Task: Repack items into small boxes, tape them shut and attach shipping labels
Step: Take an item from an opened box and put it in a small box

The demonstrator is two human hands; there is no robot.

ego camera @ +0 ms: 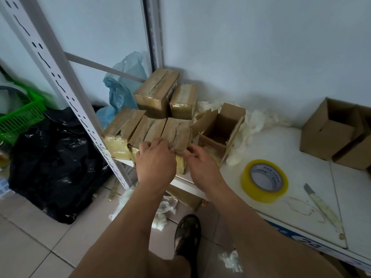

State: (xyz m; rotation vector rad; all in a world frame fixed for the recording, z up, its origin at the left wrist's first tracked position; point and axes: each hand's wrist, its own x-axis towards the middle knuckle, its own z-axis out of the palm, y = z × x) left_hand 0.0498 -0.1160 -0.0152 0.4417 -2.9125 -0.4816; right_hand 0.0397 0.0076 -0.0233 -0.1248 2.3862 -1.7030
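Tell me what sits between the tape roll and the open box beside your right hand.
In the head view, only white stuffing on the bare shelf lies between the tape roll and the open box.
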